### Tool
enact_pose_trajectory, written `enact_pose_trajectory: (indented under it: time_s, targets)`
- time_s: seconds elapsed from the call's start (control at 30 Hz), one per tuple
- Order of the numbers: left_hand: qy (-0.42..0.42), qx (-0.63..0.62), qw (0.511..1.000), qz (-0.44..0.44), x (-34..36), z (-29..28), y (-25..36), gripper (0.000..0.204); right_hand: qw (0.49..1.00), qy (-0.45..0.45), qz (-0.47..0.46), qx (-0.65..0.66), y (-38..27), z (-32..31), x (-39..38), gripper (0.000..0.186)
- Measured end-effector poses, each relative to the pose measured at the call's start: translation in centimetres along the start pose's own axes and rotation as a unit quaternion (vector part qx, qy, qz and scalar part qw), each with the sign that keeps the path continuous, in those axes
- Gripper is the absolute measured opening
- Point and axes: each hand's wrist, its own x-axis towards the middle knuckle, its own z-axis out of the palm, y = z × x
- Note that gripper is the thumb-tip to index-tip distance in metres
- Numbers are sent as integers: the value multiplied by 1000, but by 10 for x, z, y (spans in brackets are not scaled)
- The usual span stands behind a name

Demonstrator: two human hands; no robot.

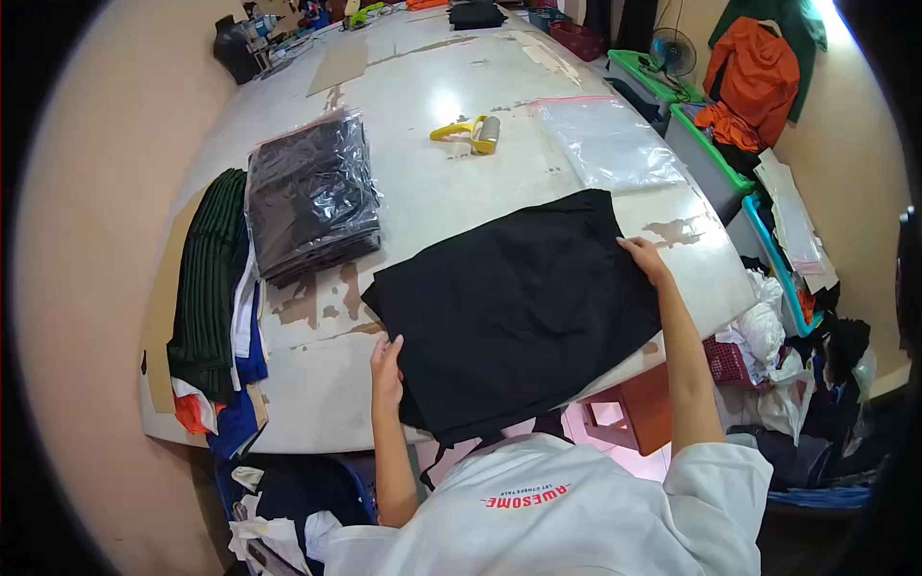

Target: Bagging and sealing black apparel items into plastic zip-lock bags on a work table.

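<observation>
A black cloth garment (523, 307), gathered along its right end like an elastic waist, lies spread over the near edge of the table; whether it is shorts or a skirt I cannot tell. My left hand (386, 370) has closed fingers at the garment's left edge. At the gathered end, near its far corner, my right hand (647, 261) grips the border between thumb and fingers. Beyond the cloth stand a stack of black garments in clear plastic bags (312, 197), a yellow-handled roller (485, 134) and a pile of clear plastic bags (610, 144).
Folded dark green garments (206, 269) lie along the left table edge, over white and blue cloth. Lidded bins (711, 144), a fan (672, 51) and plastic-wrapped bundles (764, 326) line the right side. A reddish-brown stool (639, 408) stands under the near edge of the worn table (413, 202).
</observation>
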Motion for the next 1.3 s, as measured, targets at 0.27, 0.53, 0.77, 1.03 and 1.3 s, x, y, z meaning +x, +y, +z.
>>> enact_pose_trajectory:
  time_s: [0.27,0.53,0.77,1.03,1.3]
  targets:
    - [40,93,993,60,-8,20,7,36,991,-26,-128,41,-5,-17,-23,34]
    - [241,414,860,179,-21,43,25,54,957,54,-259,-119,-32,-19,-24,34]
    - [178,589,721,319,-6,162,22,59,881,158,-396,-202,-102,12,-14,45]
    - [119,697,665,243,33,153,-64,54,819,1,-364,-443,-45,61,1,52]
    - [222,670,662,253,17,166,-1,54,855,2,-391,-340,-101,65,-23,56]
